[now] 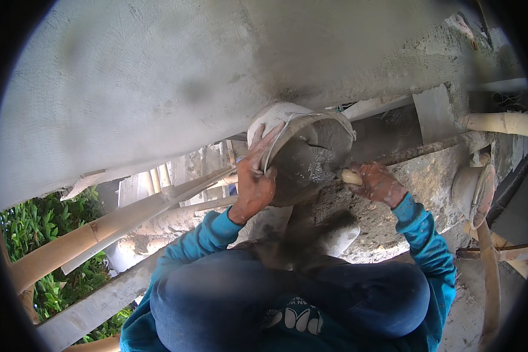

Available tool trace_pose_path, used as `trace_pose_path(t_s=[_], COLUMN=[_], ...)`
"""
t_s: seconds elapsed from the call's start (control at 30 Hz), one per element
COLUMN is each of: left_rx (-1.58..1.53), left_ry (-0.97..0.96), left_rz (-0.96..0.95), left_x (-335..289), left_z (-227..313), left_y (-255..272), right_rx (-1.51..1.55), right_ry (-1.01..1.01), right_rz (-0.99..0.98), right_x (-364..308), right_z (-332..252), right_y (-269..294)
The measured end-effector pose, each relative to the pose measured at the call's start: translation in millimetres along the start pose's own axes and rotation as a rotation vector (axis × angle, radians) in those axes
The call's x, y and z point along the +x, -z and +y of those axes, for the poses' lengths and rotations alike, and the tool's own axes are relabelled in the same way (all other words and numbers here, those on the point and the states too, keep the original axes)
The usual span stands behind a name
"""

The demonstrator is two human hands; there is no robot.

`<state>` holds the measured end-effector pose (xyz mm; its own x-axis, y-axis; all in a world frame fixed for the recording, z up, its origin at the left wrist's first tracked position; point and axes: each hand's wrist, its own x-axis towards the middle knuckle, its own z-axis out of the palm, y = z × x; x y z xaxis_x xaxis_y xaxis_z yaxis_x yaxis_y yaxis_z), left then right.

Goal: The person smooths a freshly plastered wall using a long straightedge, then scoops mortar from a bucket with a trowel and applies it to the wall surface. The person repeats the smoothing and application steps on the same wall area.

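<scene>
A whitish bucket (281, 114) is tipped toward me in front of the wall, and wet grey mortar (305, 161) lies inside it. My left hand (257, 176) grips its left rim, fingers on the outer side. Closed at the bucket's lower right edge, my right hand (380, 183) holds a trowel (351, 177) by its short pale wooden handle. The trowel's blade is not distinguishable against the mortar. Below the bucket, a dark smeared patch blurs the view between it and my knees.
A grey plastered wall (158, 76) spans the top. Bamboo poles (94, 232) and a plank (100, 311) run at left above green leaves (47, 229). Another round container (474, 193) hangs or leans at right, near a bamboo end (504, 123). Rough mortar-covered masonry (416, 182) lies right of the bucket.
</scene>
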<state>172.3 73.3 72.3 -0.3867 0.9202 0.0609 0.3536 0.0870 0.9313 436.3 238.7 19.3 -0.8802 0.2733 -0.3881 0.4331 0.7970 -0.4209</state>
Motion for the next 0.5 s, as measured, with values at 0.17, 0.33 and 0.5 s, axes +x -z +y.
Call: trace_pose_path(t_s=[0.17,0.33,0.5], left_rx=[-0.075,-0.22,-0.367], left_ry=[0.309,0.555,0.543], left_rz=[0.152,0.35,0.617], left_x=[-21,-35,-65], left_z=[-27,-33,-48], left_y=[13,42,65], right_rx=[0.517,0.607,0.491], right_ry=[0.013,-0.025,-0.001], right_rz=[-0.056,-0.064,-0.199], right_x=[11,-7,-21], right_z=[-22,-37,-19], right_y=[-29,13,81])
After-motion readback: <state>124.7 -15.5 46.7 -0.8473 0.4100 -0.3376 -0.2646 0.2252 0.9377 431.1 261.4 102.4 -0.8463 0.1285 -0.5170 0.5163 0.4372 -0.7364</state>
